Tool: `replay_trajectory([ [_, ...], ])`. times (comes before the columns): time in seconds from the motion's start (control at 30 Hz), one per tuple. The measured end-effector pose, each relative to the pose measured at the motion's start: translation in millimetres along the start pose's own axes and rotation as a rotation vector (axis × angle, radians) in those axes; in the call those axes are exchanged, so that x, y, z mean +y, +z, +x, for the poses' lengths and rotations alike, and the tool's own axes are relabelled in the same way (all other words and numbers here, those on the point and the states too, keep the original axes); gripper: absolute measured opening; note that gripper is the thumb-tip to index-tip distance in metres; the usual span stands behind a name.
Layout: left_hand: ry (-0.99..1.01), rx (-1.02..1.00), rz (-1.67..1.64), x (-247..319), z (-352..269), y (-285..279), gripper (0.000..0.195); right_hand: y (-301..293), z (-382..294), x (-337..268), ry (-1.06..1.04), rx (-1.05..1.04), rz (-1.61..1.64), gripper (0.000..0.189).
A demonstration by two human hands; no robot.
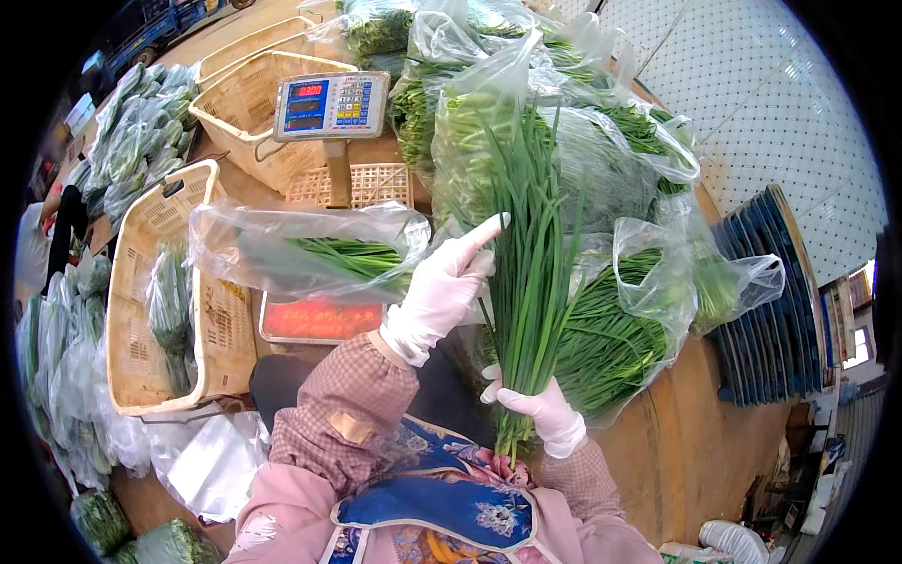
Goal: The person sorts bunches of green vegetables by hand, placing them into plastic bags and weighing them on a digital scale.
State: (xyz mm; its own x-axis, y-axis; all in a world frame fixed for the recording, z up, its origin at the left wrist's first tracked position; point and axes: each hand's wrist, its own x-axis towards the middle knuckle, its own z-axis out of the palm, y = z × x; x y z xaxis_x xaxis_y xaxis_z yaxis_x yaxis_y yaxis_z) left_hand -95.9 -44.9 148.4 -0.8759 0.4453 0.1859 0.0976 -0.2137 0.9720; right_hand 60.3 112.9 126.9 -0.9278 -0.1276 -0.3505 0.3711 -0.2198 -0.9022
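A bunch of long green Chinese chives (532,282) stands upright before my body, its stem ends down. Around its lower stems is my right hand (546,412), in a white glove, shut on the bunch. My left hand (447,289), also gloved, is beside the leaves at mid-height. Its index finger is stretched out against them and the other fingers are curled; its palm is hidden. Left of that hand, a clear plastic bag (310,247) with chives inside lies above the red platform (320,319) of a digital scale. The scale's display (331,106) is lit.
A yellow plastic crate (204,331) with bagged vegetables stands at left; another crate (246,106) is behind it. Large open bags of chives (620,324) crowd the right and back. Stacked blue trays (768,303) are at far right. A person's arm (42,211) shows at the left edge.
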Motion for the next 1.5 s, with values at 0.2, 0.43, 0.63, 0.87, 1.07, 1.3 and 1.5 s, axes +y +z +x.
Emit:
replay_trajectory([
  [0.2, 0.272, -0.020, 0.486, -19, 5, -10, 0.043, 1, -1, 3, 0.008, -0.018, -0.018, 0.036],
  [0.43, 0.318, 0.026, 0.602, -14, 0, -10, 0.027, -2, -4, 3, 0.021, -0.011, -0.018, 0.036],
  [0.63, 0.526, 0.316, 0.791, -1, -7, -22, 0.007, -3, -7, 2, 0.000, 0.029, -0.016, 0.036],
  [0.87, -0.041, 0.826, 0.395, -13, -117, -157, 0.012, -32, -17, -30, -0.359, 0.204, 0.117, 0.039],
  [1.07, -0.054, 1.386, 0.515, -51, -250, -292, 0.068, -50, 52, -42, -0.562, 0.133, 0.717, 0.046],
  [1.3, -0.065, 1.076, 0.428, -1, -155, -286, 0.093, 39, 123, -94, -0.782, -0.063, 0.448, 0.048],
  [1.5, -0.078, 0.858, -0.094, -2, -77, -333, 0.048, 124, 200, -82, -0.817, -0.081, -0.262, 0.038],
])
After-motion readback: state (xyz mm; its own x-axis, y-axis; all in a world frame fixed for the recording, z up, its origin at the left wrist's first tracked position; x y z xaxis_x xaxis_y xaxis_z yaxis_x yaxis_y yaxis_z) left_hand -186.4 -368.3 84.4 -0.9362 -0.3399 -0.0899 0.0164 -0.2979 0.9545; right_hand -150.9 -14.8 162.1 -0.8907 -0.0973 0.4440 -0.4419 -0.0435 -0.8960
